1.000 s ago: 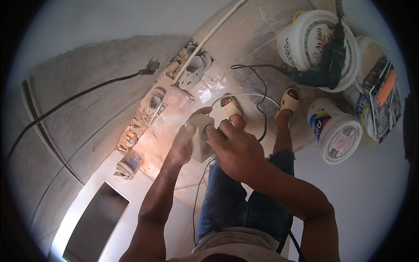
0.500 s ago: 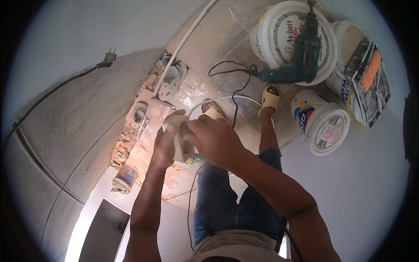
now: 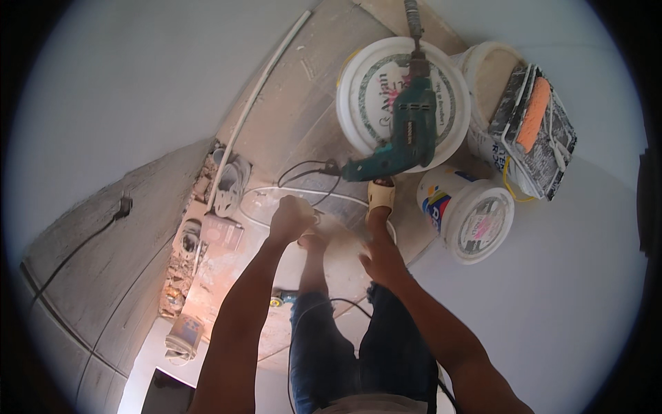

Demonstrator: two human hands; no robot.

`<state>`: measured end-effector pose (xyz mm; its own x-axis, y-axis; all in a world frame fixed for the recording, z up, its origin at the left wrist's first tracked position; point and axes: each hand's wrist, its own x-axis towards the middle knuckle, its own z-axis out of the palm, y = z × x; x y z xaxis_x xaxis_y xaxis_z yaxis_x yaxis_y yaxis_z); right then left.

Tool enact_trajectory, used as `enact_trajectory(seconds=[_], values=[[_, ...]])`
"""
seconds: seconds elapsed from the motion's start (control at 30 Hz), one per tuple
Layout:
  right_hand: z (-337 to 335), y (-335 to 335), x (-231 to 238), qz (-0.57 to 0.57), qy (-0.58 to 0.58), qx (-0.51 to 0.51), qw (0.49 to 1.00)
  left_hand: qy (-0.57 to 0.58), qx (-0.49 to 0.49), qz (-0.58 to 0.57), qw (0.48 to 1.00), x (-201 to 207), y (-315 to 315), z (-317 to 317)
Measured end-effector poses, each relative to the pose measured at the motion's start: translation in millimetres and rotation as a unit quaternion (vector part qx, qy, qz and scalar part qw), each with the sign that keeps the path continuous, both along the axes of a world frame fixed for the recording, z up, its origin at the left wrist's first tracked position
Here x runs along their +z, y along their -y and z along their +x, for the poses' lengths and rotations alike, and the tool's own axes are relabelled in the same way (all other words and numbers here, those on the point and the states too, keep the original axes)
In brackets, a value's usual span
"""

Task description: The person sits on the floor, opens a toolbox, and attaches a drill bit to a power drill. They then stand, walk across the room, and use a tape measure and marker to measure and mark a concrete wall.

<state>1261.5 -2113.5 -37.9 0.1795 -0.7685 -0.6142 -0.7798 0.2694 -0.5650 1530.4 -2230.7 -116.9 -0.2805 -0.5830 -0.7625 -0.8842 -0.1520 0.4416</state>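
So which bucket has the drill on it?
The big white bucket at top centre; it alone has the green drill lying across its lid.

- Dim, hazy light overall
- Brightest glare at lower left
- Warm glow on floor (image 3: 226, 281)
- Right hand (image 3: 383, 258) blurred
- Black fisheye rim, straight edges bent

Seemingly legible lettering (image 3: 384, 102) on buckets (image 3: 483, 221), drill (image 3: 414, 124)

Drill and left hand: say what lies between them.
In the head view, a dark cord and a white cable show between drill and left hand.
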Motion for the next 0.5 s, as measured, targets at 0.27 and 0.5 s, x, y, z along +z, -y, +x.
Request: enact_trajectory(seconds=[0.27, 0.5], values=[[-78.6, -124.8, 89.1, 0.202, -0.099, -0.010, 0.974, 0.071, 0.112, -0.093, 0.987, -105.8, -11.0, -64.6], [-76.2, -111.7, 66.7, 0.102, -0.141, -0.007, 0.985, -0.103, 0.168, -0.075, 0.977, -92.4, -4.3, -109.0]])
